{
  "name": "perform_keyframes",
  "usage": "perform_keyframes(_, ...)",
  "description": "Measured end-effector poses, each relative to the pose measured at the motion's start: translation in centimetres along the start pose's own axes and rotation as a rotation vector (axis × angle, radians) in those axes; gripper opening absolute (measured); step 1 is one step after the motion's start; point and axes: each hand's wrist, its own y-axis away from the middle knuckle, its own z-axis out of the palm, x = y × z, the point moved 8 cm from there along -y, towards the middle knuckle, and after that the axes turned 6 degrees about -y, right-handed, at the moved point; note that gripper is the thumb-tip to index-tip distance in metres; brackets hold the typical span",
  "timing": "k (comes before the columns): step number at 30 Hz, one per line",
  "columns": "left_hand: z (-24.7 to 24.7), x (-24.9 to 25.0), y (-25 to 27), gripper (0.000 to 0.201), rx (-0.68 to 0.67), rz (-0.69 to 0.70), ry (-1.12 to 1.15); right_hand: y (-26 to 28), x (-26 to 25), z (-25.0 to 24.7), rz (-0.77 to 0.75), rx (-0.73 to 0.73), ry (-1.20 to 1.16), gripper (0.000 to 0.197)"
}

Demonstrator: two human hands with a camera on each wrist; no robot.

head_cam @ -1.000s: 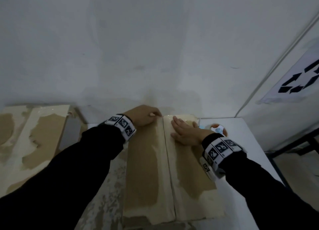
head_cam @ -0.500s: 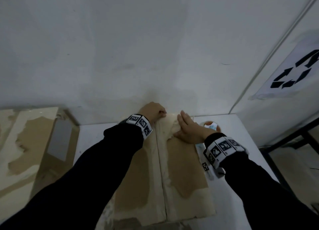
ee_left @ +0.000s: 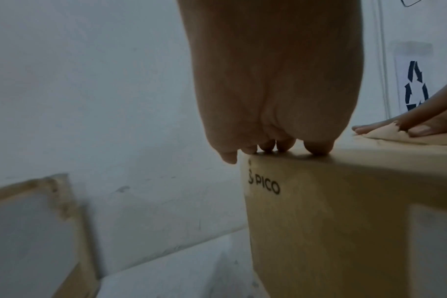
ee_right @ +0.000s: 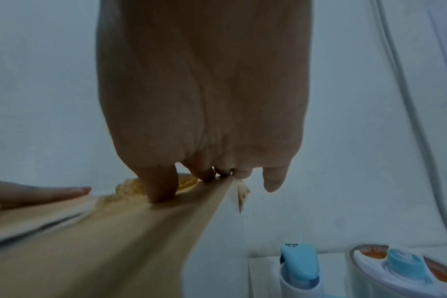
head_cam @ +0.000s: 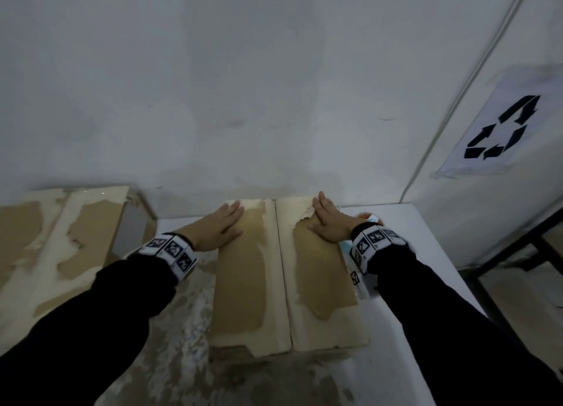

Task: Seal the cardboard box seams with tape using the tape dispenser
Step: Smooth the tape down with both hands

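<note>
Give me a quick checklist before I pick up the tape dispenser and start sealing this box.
1. Flaps closed flat on the box: ok.
2. Left hand pressing the left flap flat: ok.
3. Right hand pressing the right flap flat: ok.
4. Centre seam free of hands: ok.
5. Tape dispenser on the table right of the box: ok, not held.
6. Loose tape end ready to pull: cannot tell.

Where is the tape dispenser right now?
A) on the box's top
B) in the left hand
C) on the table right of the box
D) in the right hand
C: the tape dispenser sits on the table beside the box, while the left hand and right hand lie flat on the box's flaps.
</note>
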Motion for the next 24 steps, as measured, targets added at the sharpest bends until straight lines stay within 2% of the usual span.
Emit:
perform_keyframes(4,1.9,-0.8,2.9,0.064,0.091,-0.082,0.178,0.9,0.6,1.1,0.014,0.07,-0.127,0.069)
perform_keyframes(9,3.5,0.5,3.7,0.058,0.243,-0.128,0.372,2.2,1.6,2.1,-0.018,0.104,-0.303,0.066)
perform_keyframes(13,3.7,1.2,3.7,0.055,0.326,-0.162,0.411,3.1,2.5,2.2,-0.075,0.131,-0.403,0.063)
perform_keyframes(15,3.6,1.2,3.7,0.054,0.347,-0.179,0.408,3.1,3.5,1.9,-0.072,0.195,-0.486,0.058)
perform_keyframes(18,3.6,1.3,3.8,0.053,0.375,-0.195,0.421,3.0,7.5,0.8,0.057,0.431,-0.641,0.045)
perform_keyframes(20,3.6,1.3,3.7,0.053,0.393,-0.207,0.438,3.1,11.1,0.7,0.207,0.55,-0.634,0.038)
perform_keyframes(22,3.7,1.3,3.7,0.053,0.403,-0.225,0.457,3.4,14.7,1.3,0.388,0.586,-0.59,0.044)
perform_keyframes(24,3.8,1.2,3.7,0.053,0.414,-0.238,0.469,3.5,17.2,2.5,0.541,0.524,-0.545,0.054)
